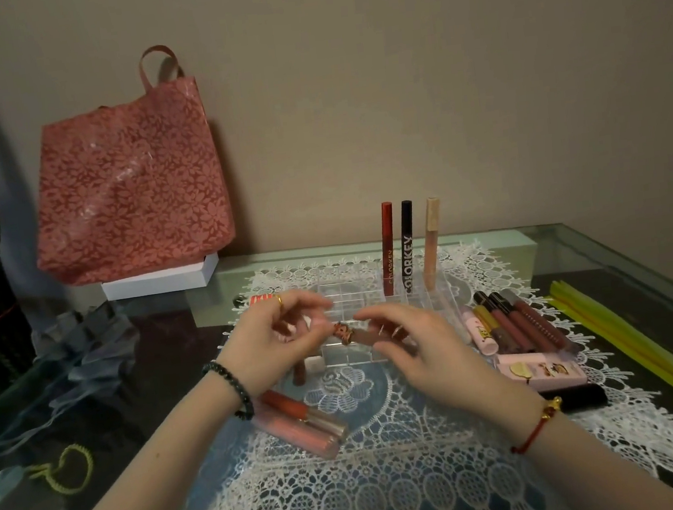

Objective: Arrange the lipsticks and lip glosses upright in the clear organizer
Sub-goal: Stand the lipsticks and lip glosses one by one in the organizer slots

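- One pink flowered bag [128,173] leans on the wall at 10 o'clock from the organizer. It stands on one white box [161,279] at the far edge of the glass table [18,421].
- One yellow coil [72,469] lies at 8 o'clock, near the table's left edge.
- The left hand [277,341] pinches the patterned cap end of one brown lip gloss [362,334], held level over the organizer's front wall.
- Two pink glosses [303,422] lie side by side at 7 o'clock, below the left wrist.
- One clear organizer [356,294] sits on the lace cloth [374,493]. Three tubes stand upright in its back right cells: a red tube [387,244], a black tube [407,246] and a beige tube [431,235]. The front and left cells are open room.
- The right hand [417,350] curls its fingers round the gloss's body, though blur hides the exact grip.
- About five loose tubes [514,324] lie heaped at 3 o'clock, beside the organizer's right wall.
- One pink carton [541,372] and one black lipstick [581,396] lie at 4 o'clock.
- Yellow strips [646,341] run along the right edge; their number is unclear.
- Bare lace lies open at 6 o'clock, between the forearms.
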### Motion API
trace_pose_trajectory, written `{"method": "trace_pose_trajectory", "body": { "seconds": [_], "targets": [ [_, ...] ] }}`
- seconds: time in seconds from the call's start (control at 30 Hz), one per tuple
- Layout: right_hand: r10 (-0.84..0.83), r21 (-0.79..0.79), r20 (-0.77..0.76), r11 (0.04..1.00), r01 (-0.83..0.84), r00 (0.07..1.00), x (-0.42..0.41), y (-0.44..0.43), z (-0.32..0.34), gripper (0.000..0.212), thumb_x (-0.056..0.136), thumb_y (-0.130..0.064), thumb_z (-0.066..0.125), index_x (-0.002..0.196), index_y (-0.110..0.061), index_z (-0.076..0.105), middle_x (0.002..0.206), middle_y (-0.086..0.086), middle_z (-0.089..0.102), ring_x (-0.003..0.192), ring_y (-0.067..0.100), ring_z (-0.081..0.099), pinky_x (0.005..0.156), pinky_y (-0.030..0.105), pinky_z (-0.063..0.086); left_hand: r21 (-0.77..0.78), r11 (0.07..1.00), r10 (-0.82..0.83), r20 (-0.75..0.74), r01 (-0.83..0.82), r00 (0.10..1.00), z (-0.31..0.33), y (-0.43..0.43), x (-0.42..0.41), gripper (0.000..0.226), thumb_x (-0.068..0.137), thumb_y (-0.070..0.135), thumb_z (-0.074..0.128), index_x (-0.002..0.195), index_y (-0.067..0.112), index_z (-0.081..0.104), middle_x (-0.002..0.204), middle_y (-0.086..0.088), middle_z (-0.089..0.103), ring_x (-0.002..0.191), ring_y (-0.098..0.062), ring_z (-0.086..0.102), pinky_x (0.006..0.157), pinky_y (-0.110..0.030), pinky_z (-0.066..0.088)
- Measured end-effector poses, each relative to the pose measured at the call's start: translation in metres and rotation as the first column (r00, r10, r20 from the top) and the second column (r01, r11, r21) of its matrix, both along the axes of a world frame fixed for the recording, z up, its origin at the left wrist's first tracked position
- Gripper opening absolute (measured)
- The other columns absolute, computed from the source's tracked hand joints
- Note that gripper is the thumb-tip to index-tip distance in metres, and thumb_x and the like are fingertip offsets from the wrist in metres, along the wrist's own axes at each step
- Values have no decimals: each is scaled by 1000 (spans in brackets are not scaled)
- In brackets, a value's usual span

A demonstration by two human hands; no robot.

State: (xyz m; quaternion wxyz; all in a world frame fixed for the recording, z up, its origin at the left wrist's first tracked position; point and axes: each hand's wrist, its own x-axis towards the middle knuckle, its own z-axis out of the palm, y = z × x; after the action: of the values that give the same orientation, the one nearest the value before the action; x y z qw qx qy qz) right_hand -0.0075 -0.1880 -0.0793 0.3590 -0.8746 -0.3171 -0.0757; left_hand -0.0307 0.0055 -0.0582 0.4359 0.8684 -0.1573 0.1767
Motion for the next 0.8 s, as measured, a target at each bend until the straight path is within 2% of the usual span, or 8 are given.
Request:
{"method": "trace_pose_trajectory", "body": {
  "seconds": [0.17, 0.27, 0.37, 0.47, 0.57, 0.7, 0.8],
  "targets": [
    [30, 344, -123, 939, 14, 992, 3, 4, 27, 43, 80, 0, 58, 103, -36, 54, 92, -10, 58, 85, -1, 56, 73, 15, 50, -318, 946, -77, -47, 58, 996, 20, -12, 15, 34, 73, 18, 68, 101, 31, 54, 87, 7, 64, 69, -1, 61, 69, -15, 52],
    [50, 415, -100, 910, -4, 994, 11, 5, 49, 44, 79, 0, 61, 110, -30, 50, 90, -4, 60, 80, 4, 59, 72, 14, 51, -341, 937, -120, -95, 81, 988, 27, -14, 23, 44, 66, 28, 73, 104, 31, 52, 99, 3, 64, 72, 0, 62, 65, -15, 51],
    [79, 488, -87, 872, -26, 993, 20, 8, 67, 49, 80, -2, 62, 119, -26, 45, 84, -4, 59, 73, 5, 61, 72, 18, 52, -335, 938, -133, -120, 86, 984, 33, -19, 30, 50, 62, 22, 73, 107, 28, 51, 99, 3, 64, 71, 0, 63, 60, -13, 49],
    [89, 511, -47, 858, -53, 995, 32, 10, 81, 53, 80, -1, 61, 120, -29, 41, 80, -6, 55, 65, 2, 60, 67, 15, 49, -305, 948, -137, -137, 90, 981, 36, -25, 39, 48, 62, 19, 76, 102, 29, 52, 95, 1, 65, 69, -3, 63, 70, -19, 54],
    [71, 487, -11, 872, -57, 997, 45, 13, 94, 57, 80, 0, 60, 121, -33, 38, 81, -4, 52, 55, -3, 55, 61, 12, 46, -331, 940, -129, -110, 86, 986, 39, -32, 50, 35, 69, 11, 73, 95, 26, 54, 83, 0, 64, 60, 0, 64, 65, -16, 54],
    [51, 437, 33, 898, -60, 998, 60, 15, 105, 59, 80, -1, 60, 125, -33, 38, 85, -4, 50, 53, -2, 57, 59, 14, 47, -302, 953, -20, -48, 4, 999, 45, -36, 68, 26, 71, 15, 73, 90, 25, 58, 72, 6, 63, 54, 1, 59, 69, -26, 55],
    [41, 395, 54, 917, -59, 998, 70, 16, 111, 60, 80, 0, 59, 125, -33, 37, 86, -3, 48, 54, -1, 59, 55, 11, 45, -263, 965, 10, -22, -15, 1000, 50, -37, 80, 24, 73, 15, 72, 88, 26, 57, 70, 7, 62, 50, 5, 56, 66, -18, 52]
  ]
}}
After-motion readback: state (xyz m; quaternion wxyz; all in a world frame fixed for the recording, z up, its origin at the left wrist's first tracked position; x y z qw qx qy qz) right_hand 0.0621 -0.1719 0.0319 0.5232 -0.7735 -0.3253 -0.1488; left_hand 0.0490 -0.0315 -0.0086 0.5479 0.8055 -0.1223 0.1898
